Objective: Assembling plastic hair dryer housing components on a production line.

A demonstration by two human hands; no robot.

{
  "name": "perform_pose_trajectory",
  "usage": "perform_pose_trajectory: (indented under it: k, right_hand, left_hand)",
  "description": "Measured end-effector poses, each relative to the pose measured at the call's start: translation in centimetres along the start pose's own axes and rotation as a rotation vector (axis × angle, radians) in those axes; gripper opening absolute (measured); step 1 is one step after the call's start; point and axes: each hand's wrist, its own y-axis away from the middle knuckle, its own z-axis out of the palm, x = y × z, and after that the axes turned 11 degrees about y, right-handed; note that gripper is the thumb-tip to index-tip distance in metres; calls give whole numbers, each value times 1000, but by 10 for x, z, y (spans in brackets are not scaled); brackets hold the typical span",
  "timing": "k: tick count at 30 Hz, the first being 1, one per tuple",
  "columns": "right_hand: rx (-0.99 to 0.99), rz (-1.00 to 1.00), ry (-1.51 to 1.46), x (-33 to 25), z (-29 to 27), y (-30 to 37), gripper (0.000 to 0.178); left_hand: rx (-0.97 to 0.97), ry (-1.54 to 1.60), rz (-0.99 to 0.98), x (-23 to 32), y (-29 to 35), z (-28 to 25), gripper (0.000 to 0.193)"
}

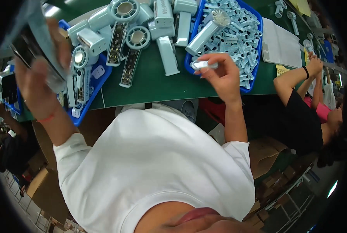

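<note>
White plastic piece (207, 65), glossy, rounded and partly finger-hidden, sits pinched in the right hand (226, 75) at the smooth blue bin's (260, 42) near-left corner; the left hand (39, 87) grasps a long pale casing (45, 37), details blurred

1. Fan housings (168, 56): pale blue, plain.
2. Strips (117, 43) inside the opened handles: dark, dotted with lighter specks.
3. Round grille (221, 17): silvery, patterned with radiating spokes.
4. Piece (206, 65) in the right hand (224, 73): whitish.
5. Blurred object (45, 39) in the left hand (35, 83): pale blue and dark.
6. Bin (260, 31): strong blue; small parts (243, 46) inside: pale blue.
7. Tabletop (189, 84): deep green.
8. Shirt (158, 143): plain white; wrist cord (46, 118): red.
9. Co-worker's wristband (306, 72): black.
</note>
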Motion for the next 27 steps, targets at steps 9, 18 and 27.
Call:
perform_pose_trajectory:
  k: [9, 18, 27]
  right_hand:
    - [3, -280, 1248, 17, 62, 51, 29]
    - [49, 194, 31, -24, 79, 43, 25]
    - [155, 321, 78, -7, 97, 39, 25]
  left_hand:
    - [96, 462, -785, -106, 125, 86, 63]
    - [5, 144, -447, -134, 113, 79, 75]
    - [-26, -481, -231, -130, 118, 89, 90]
